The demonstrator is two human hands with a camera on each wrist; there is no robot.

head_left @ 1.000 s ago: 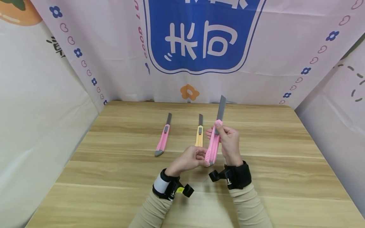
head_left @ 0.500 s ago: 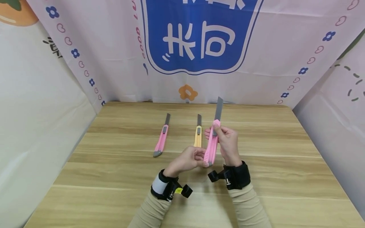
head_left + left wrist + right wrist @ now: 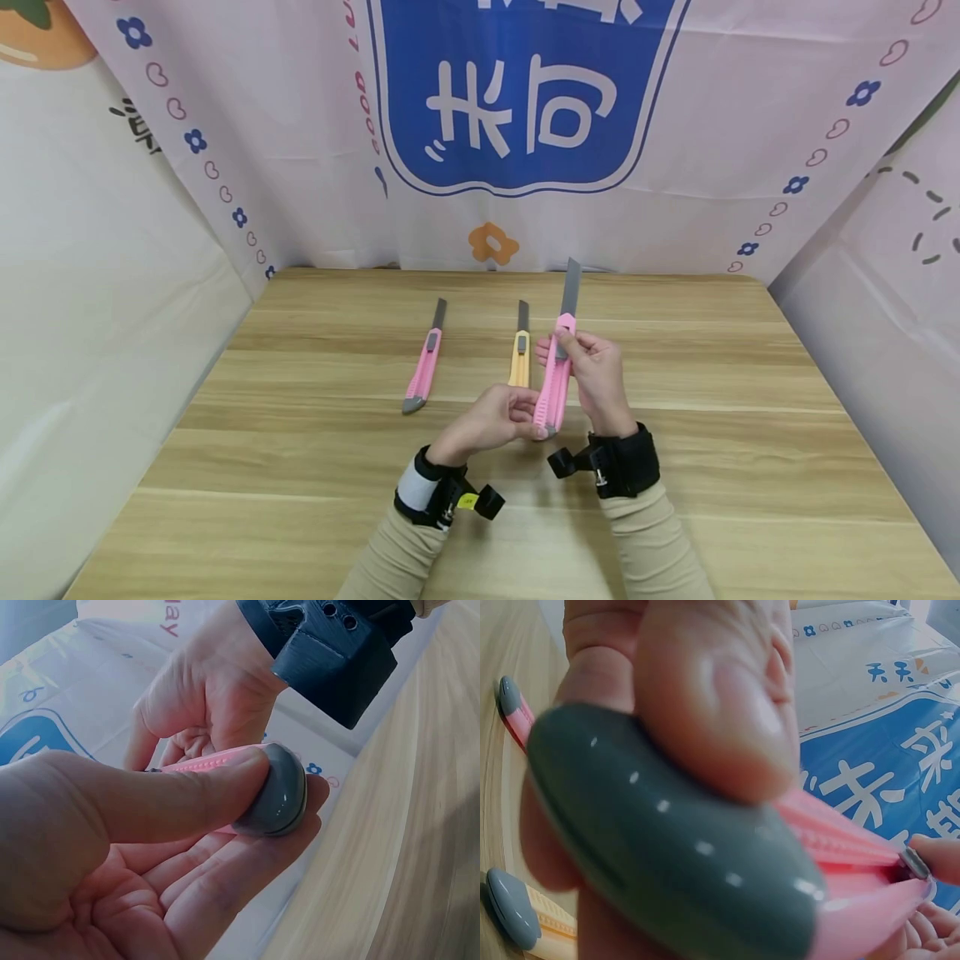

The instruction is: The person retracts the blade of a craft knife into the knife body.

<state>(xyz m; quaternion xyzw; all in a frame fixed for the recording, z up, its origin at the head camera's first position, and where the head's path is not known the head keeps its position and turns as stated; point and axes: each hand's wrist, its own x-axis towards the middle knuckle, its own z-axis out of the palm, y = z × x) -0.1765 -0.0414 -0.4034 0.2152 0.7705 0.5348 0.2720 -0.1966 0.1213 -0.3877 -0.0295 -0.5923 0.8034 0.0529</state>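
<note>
While your left hand (image 3: 491, 417) pinches the grey end cap of the pink utility knife (image 3: 555, 385) between thumb and fingers, your right hand (image 3: 596, 375) wraps the upper handle, thumb on the slider. You hold the knife above the wooden table (image 3: 750, 433), its grey blade (image 3: 572, 287) extended and pointing away from you. Just left of the held knife lies a yellow knife (image 3: 521, 357); farther left of it lies a second pink knife (image 3: 423, 367).

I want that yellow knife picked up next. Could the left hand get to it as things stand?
Probably not yet: the left hand pinches the held pink knife by its end. The yellow knife lies close beyond, nothing between.
</note>
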